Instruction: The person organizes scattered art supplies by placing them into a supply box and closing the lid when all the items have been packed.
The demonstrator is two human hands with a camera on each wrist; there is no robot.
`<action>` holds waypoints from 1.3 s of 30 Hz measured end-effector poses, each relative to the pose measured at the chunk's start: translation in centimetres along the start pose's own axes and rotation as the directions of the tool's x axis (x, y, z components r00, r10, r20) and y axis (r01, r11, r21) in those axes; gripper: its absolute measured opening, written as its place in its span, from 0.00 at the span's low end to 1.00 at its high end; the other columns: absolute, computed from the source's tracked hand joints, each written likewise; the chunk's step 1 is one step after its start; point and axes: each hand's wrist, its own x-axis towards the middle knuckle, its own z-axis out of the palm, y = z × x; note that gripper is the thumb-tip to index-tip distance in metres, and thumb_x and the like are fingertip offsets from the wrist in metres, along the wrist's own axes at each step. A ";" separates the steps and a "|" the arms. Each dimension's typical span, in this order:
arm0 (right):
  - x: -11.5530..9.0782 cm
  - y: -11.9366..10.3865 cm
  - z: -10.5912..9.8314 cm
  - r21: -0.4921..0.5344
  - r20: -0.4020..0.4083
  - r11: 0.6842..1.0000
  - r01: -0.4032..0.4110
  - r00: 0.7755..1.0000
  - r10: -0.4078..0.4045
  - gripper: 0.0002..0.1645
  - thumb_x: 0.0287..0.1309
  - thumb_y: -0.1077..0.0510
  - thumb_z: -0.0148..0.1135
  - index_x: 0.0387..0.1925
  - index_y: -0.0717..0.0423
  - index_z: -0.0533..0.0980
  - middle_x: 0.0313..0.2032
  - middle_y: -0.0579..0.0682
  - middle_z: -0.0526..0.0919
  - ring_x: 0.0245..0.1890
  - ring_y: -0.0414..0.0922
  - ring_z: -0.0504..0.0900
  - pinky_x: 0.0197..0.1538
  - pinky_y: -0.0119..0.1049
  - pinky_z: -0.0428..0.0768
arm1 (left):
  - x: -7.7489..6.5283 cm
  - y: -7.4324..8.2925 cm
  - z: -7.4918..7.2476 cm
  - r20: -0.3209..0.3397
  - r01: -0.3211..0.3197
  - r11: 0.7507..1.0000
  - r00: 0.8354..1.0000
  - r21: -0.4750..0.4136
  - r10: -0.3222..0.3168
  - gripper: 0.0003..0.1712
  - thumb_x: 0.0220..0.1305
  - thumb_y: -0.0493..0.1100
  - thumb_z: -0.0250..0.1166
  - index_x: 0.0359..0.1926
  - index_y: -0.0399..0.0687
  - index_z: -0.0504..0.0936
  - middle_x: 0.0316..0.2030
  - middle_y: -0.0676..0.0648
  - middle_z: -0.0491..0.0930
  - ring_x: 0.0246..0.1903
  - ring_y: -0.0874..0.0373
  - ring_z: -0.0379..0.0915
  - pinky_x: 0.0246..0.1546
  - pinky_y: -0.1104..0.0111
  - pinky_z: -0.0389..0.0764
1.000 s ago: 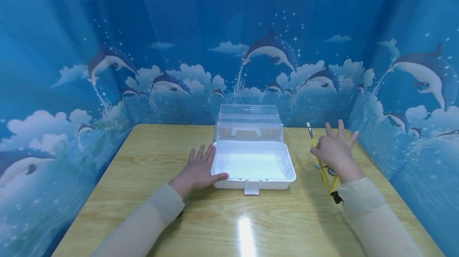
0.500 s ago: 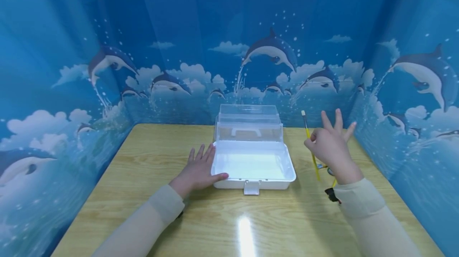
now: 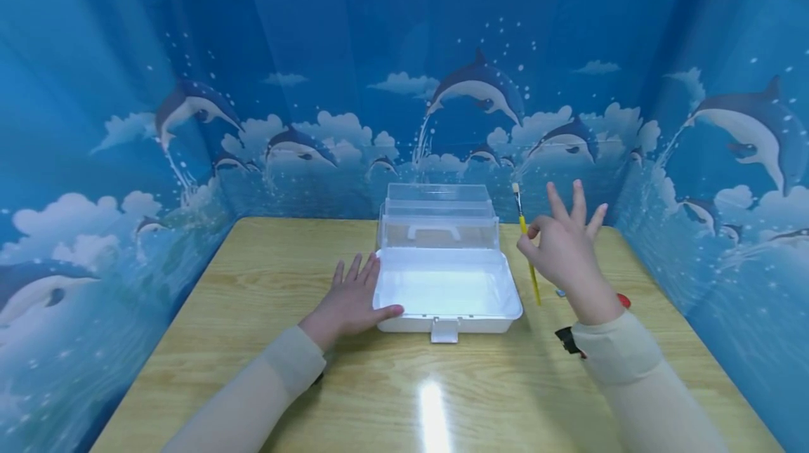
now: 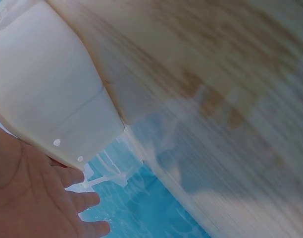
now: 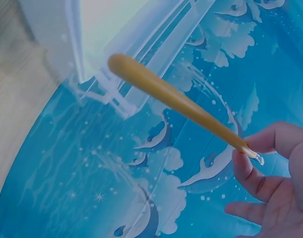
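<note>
Between thumb and forefinger my right hand (image 3: 564,249) pinches a yellow paintbrush (image 3: 534,284), its pale bristles up and its handle end pointing down, just right of the box. In the right wrist view the brush handle (image 5: 176,101) is seen from its rounded end, and the other fingers of the right hand (image 5: 275,183) are spread. My left hand (image 3: 347,302) rests with straight fingers against the left side of a white plastic box (image 3: 445,326), thumb over its front corner. The box's clear lid (image 3: 439,211) stands raised at the back. In the left wrist view the left hand (image 4: 37,188) touches the box wall (image 4: 52,89).
Part of a red object (image 3: 623,300) shows on the wooden table (image 3: 265,383) beside the right wrist. A small bluish item (image 3: 560,292) lies left of that wrist, mostly hidden. A blue dolphin-print curtain (image 3: 316,88) surrounds the table at the back and sides.
My right hand has lifted the paintbrush off the table and carried it left toward the box. The red object has come into view behind the wrist. My left hand and the box have stayed put.
</note>
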 end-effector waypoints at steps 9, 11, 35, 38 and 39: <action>0.3 -1.5 1.1 0.044 -0.139 0.995 0.087 0.987 -0.080 0.11 0.58 0.57 0.65 0.22 0.57 0.81 0.77 0.64 0.51 0.77 0.62 0.28 0.66 0.69 0.19 | 0.0 0.0 -0.1 -0.004 -0.003 1.000 1.000 -0.007 0.003 0.66 0.59 0.85 0.40 0.79 0.42 0.36 0.79 0.44 0.34 0.77 0.42 0.25 0.73 0.45 0.26; 0.3 -1.8 1.5 0.043 -0.175 0.993 0.108 0.980 -0.099 0.11 0.57 0.57 0.66 0.22 0.57 0.81 0.76 0.63 0.52 0.77 0.62 0.30 0.67 0.69 0.21 | 0.0 0.0 -0.1 -0.001 0.001 1.000 1.000 -0.001 -0.001 0.66 0.59 0.85 0.40 0.79 0.43 0.36 0.79 0.44 0.33 0.77 0.42 0.26 0.73 0.45 0.26; -1.0 -5.4 7.3 0.011 -0.319 0.942 0.335 0.894 -0.314 0.09 0.53 0.57 0.71 0.23 0.55 0.79 0.75 0.61 0.57 0.78 0.61 0.36 0.66 0.76 0.30 | 0.2 -0.3 0.0 0.000 -0.003 1.000 1.000 -0.012 0.003 0.64 0.62 0.82 0.44 0.79 0.44 0.34 0.79 0.45 0.32 0.77 0.43 0.24 0.72 0.45 0.25; -1.2 -5.7 8.1 -0.010 -0.302 0.932 0.362 0.888 -0.348 0.09 0.53 0.57 0.71 0.23 0.54 0.79 0.74 0.61 0.59 0.78 0.62 0.38 0.66 0.76 0.31 | 0.2 -0.4 0.0 -0.005 -0.011 1.000 1.000 -0.003 0.011 0.64 0.62 0.82 0.44 0.79 0.43 0.35 0.79 0.45 0.33 0.77 0.42 0.26 0.73 0.44 0.26; -1.2 -5.8 8.3 -0.018 -0.293 0.929 0.370 0.886 -0.358 0.09 0.53 0.57 0.71 0.23 0.54 0.79 0.74 0.62 0.60 0.78 0.62 0.38 0.66 0.76 0.31 | 0.2 -0.4 0.1 -0.006 -0.012 1.000 1.000 -0.003 0.012 0.64 0.62 0.82 0.44 0.79 0.43 0.35 0.79 0.45 0.33 0.77 0.42 0.26 0.73 0.44 0.27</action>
